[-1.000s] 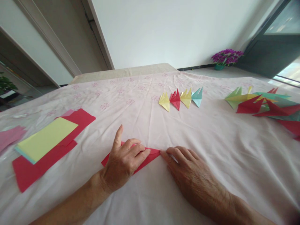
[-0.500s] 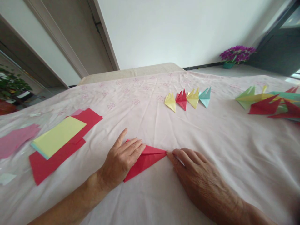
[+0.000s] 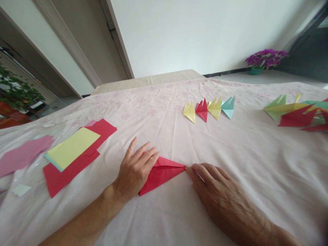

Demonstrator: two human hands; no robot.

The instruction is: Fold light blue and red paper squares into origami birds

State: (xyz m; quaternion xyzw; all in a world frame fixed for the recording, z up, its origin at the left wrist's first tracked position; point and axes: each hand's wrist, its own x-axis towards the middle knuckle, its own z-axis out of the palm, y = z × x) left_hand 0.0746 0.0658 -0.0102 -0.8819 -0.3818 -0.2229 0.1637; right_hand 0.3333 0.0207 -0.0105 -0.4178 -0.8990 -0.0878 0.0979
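Observation:
A red sheet of origami paper point(image 3: 164, 174), folded into a pointed triangular shape with a seam along it, lies on the cloth in front of me. My left hand point(image 3: 135, 167) rests flat across its left part, fingers stretched out and apart, covering the far left edge. At the paper's right tip, the thumb and index finger of my right hand point(image 3: 217, 191) are closed in a pinch; its other fingers are curled beside them.
Left of my hands lie a yellow sheet point(image 3: 74, 147), red sheets point(image 3: 61, 181) and pink paper point(image 3: 25, 153). Beyond, a row of small folded pieces point(image 3: 201, 110) stands on the tablecloth point(image 3: 164, 133). More folded pieces point(image 3: 297, 115) lie at the right.
The fingers of my left hand have spread slightly wider on the red paper. My right hand keeps its pinch at the tip. The whole view has shifted a little.

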